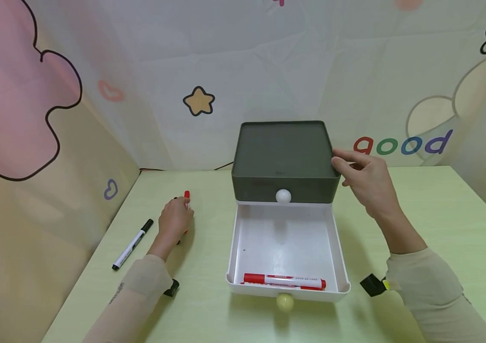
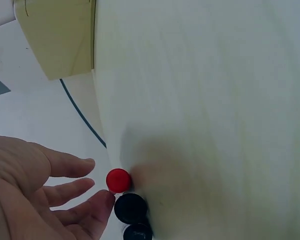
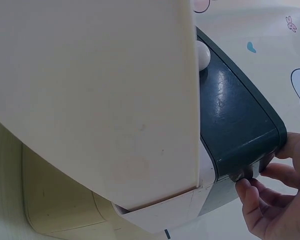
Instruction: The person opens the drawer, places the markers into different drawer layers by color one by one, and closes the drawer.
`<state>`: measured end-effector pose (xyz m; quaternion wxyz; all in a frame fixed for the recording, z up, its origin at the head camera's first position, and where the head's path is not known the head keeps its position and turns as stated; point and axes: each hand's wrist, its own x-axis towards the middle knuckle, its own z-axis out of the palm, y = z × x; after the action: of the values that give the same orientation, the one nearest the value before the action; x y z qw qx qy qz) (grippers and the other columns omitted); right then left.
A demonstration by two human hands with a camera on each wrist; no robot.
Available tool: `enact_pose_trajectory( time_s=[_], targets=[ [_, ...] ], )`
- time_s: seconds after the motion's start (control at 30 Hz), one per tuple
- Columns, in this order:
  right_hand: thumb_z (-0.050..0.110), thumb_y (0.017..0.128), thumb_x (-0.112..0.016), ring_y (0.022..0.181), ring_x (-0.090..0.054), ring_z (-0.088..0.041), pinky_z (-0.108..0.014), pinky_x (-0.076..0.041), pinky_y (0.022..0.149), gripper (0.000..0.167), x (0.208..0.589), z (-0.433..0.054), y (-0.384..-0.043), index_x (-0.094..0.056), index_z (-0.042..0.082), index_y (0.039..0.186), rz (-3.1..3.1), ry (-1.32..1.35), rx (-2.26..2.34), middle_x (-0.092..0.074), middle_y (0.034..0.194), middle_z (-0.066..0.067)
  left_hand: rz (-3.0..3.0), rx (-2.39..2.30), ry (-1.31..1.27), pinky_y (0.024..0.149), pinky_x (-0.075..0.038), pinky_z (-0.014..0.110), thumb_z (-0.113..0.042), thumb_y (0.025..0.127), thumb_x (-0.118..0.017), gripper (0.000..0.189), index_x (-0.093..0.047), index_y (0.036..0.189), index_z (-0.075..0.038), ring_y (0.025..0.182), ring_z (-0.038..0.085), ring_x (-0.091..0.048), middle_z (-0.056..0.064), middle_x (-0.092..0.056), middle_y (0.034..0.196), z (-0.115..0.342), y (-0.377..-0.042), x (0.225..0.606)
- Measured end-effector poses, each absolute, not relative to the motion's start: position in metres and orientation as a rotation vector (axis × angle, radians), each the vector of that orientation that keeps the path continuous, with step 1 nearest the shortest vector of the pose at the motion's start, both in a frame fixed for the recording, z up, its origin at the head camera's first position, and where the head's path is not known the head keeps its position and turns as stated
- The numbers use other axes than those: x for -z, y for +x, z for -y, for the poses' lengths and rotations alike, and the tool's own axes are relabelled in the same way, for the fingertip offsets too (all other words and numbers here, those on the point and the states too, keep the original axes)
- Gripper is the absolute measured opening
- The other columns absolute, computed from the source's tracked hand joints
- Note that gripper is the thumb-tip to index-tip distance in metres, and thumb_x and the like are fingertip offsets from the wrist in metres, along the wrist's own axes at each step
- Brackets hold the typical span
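Nearest, in the drawer [image 1: 283, 238] pulled out before the drawer unit [image 1: 283, 150], note a red marker [image 1: 283, 280]. Farther, left of the unit, treat the red-ended marker [image 2: 118, 180] as light, stiff, probably slick and apt to roll; best taken mid-barrel. There, find the left hand [image 1: 174, 216] with grip part-spread, seemingly touching, not clasping. Beyond, see the right hand [image 1: 366, 182], fairly loose, touching the unit's right edge.
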<state>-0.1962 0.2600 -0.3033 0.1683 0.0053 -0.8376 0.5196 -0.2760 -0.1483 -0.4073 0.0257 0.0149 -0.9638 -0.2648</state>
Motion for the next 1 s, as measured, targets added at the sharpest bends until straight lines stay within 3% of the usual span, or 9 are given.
enact_pose_trajectory(
  time_s=[0.1,0.2,0.33,0.43,0.73,1.0],
  targets=[
    [0.028,0.105,-0.062,0.076,-0.058,-0.011,-0.019,-0.047,0.064,0.042,0.304,-0.260,-0.196,-0.063,0.007,0.141,2.385,0.015,-1.472,-0.062,0.124,-0.006,2.997,0.761,0.032,0.071,-0.056,0.045,-0.001,0.097,-0.061,0.039,-0.063,0.136,0.005,0.105,0.038,-0.068,0.023,-0.066,0.130,0.149,-0.277,0.409],
    [0.028,0.105,-0.062,0.074,-0.058,-0.011,-0.019,-0.047,0.064,0.042,0.304,-0.260,-0.196,-0.064,0.007,0.141,2.388,0.013,-1.462,-0.062,0.124,-0.007,3.010,0.706,0.008,0.081,-0.057,0.051,0.002,0.097,-0.058,0.039,-0.064,0.135,0.005,0.117,0.040,-0.064,0.023,-0.065,0.132,0.148,-0.277,0.410],
    [0.029,0.105,-0.061,0.072,-0.059,-0.011,-0.019,-0.046,0.064,0.042,0.303,-0.260,-0.196,-0.064,0.007,0.141,2.393,0.010,-1.455,-0.062,0.124,-0.008,3.024,0.690,0.003,0.071,-0.054,0.044,0.002,0.099,-0.056,0.030,-0.069,0.126,0.003,0.098,0.036,-0.065,0.024,-0.069,0.120,0.144,-0.278,0.410],
    [0.029,0.105,-0.061,0.072,-0.058,-0.011,-0.019,-0.046,0.064,0.043,0.303,-0.260,-0.195,-0.063,0.007,0.141,2.396,0.012,-1.455,-0.062,0.124,-0.008,3.040,0.660,-0.002,0.063,-0.049,0.039,0.004,0.096,-0.057,0.022,-0.070,0.114,0.006,0.084,0.032,-0.058,0.024,-0.066,0.106,0.142,-0.278,0.410],
    [0.027,0.104,-0.062,0.076,-0.058,-0.009,-0.017,-0.048,0.065,0.042,0.302,-0.259,-0.195,-0.064,0.006,0.141,2.375,0.026,-1.481,-0.063,0.117,0.000,3.102,0.576,-0.046,0.072,-0.053,0.040,0.007,0.090,-0.059,0.012,-0.067,0.097,0.013,0.084,0.033,-0.057,0.026,-0.058,0.104,0.134,-0.280,0.409],
    [0.027,0.105,-0.061,0.075,-0.058,-0.008,-0.017,-0.048,0.064,0.042,0.301,-0.259,-0.195,-0.064,0.005,0.140,2.375,0.033,-1.471,-0.063,0.118,-0.003,3.130,0.579,-0.037,0.056,-0.046,0.032,-0.003,0.100,-0.058,0.017,-0.067,0.092,0.009,0.072,0.028,-0.057,0.019,-0.061,0.088,0.127,-0.279,0.407]
  ],
)
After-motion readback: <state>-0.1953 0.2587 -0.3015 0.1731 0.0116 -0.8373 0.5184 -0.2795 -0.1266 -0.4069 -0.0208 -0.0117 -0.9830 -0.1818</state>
